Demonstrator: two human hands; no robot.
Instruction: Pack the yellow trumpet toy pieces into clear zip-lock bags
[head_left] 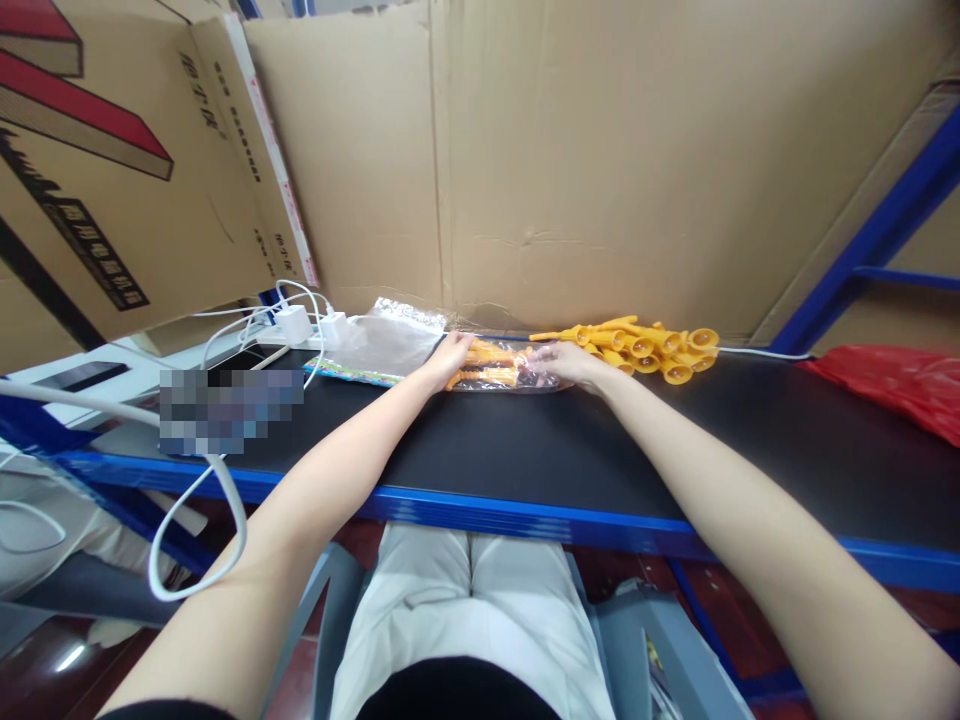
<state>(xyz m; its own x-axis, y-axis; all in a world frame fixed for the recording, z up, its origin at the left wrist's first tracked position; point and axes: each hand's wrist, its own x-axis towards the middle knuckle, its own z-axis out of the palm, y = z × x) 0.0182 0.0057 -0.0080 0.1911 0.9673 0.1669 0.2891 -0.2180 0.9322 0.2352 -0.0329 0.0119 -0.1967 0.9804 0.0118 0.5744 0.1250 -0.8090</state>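
Observation:
Both my arms reach forward over a black tabletop (525, 440). My left hand (448, 357) grips one end of a clear plastic bag (501, 368) that holds several orange plastic pieces. My right hand (562, 361) rests on the bag's other end, fingers curled on it. Just right of the bag lies a loose pile of orange funnel-shaped parts (645, 345). A stack of clear bags (386, 345) lies to the left of my left hand.
A cardboard wall (585, 160) stands behind the table. A white power strip with cables (296, 325) is at the back left, a red plastic bag (892, 385) at the right. The table has a blue front edge (525, 515).

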